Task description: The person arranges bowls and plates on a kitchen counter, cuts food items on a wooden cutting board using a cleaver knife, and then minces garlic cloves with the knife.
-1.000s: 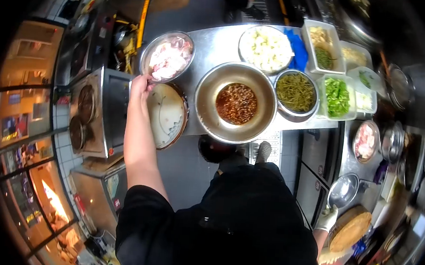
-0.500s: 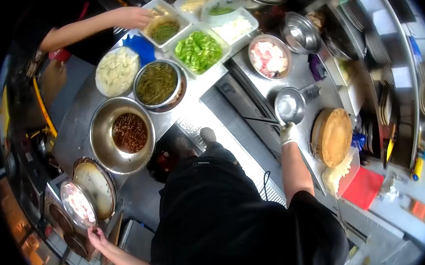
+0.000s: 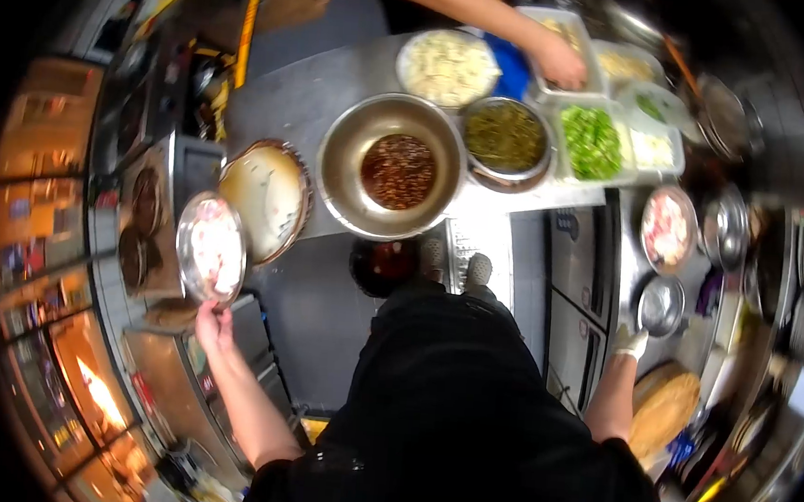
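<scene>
Holding meat bowl (image 3: 186,259), left fingers (image 3: 208,314); right fingers (image 3: 634,342) at steel bowl (image 3: 661,306); labels (image 3: 584,330) blurred

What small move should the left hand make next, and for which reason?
The left hand should perhaps steady its bowl of pinkish pieces, because it grips only one edge, and the gloved right hand is apart, at a small metal bowl.

Honestly can't make out the pale pieces (image 3: 215,249) in the metal bowl (image 3: 184,259) held by the left hand (image 3: 214,326), way too blurry. No clue if the gloved right hand (image 3: 631,344) actually grips the small bowl (image 3: 661,307). Co-worker's hand (image 3: 561,64) hides part of the container (image 3: 598,73); that arm (image 3: 470,6) gets cut off up top.
</scene>
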The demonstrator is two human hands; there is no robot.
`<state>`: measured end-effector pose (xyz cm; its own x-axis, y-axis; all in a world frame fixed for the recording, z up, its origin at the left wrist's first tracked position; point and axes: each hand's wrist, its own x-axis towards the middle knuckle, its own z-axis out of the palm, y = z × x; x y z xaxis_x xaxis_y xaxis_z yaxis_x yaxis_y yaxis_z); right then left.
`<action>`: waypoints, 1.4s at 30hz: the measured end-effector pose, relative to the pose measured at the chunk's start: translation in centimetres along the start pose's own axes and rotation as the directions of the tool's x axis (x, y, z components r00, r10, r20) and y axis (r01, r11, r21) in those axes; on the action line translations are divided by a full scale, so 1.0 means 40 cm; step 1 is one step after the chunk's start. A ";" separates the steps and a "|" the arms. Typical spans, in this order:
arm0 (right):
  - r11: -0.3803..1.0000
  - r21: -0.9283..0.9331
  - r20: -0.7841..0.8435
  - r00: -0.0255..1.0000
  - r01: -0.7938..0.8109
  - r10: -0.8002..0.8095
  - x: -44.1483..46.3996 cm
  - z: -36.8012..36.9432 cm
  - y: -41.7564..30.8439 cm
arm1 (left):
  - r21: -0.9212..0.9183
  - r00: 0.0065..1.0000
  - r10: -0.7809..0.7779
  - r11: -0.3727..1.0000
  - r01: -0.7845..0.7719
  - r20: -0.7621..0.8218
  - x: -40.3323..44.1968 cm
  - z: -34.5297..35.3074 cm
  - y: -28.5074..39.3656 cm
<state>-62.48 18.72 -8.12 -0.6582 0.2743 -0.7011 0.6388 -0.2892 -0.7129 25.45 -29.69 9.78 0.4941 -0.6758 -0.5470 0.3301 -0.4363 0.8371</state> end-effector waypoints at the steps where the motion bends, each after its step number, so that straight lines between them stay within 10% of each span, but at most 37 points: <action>1: 0.993 -0.119 0.036 0.999 0.011 -0.006 -0.058 0.037 0.022 | -0.020 0.999 0.016 1.000 -0.016 -0.028 -0.031 0.007 -0.007; 3: 0.875 -0.478 0.348 0.931 0.075 0.111 -0.299 0.190 0.089 | -0.005 0.999 -0.034 0.999 0.034 0.024 -0.042 -0.066 -0.023; 6: 0.652 -0.720 0.652 0.554 0.238 0.518 -0.790 0.428 0.194 | -0.193 0.995 0.093 0.978 -0.084 0.034 -0.136 -0.062 -0.035; 10: 0.540 -0.805 0.539 -0.078 0.245 0.839 -1.232 0.617 0.386 | -0.187 0.989 0.116 0.974 -0.131 -0.087 -0.252 -0.071 -0.036; 14: 0.362 -0.903 0.382 0.045 0.233 0.923 -1.413 0.711 0.778 | -0.272 0.979 0.166 0.943 -0.193 -0.120 -0.350 -0.101 -0.048; 16: 0.241 -0.928 0.317 0.262 0.285 0.912 -1.507 0.755 0.898 | -0.312 0.974 0.150 0.929 -0.196 -0.167 -0.402 -0.132 -0.055; 18: 0.337 -0.892 0.397 0.166 0.300 0.903 -1.504 0.781 1.014 | -0.324 0.973 0.137 0.926 -0.193 -0.186 -0.428 -0.195 -0.083; 22: 0.335 -0.891 0.426 0.307 0.308 0.851 -1.519 0.796 1.097 | -0.354 0.943 0.173 0.895 -0.270 -0.283 -0.488 -0.256 -0.093; 42: 0.331 -0.868 0.419 0.187 0.372 0.888 -1.620 1.043 0.823 | -0.353 0.968 0.162 0.909 -0.222 -0.192 -0.394 -0.167 -0.027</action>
<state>-15.40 -46.84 14.48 0.2773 -0.5898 -0.7585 0.3122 0.8019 -0.5094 22.69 -14.59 17.47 0.6858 -0.6111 -0.3952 0.4744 -0.0364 0.8795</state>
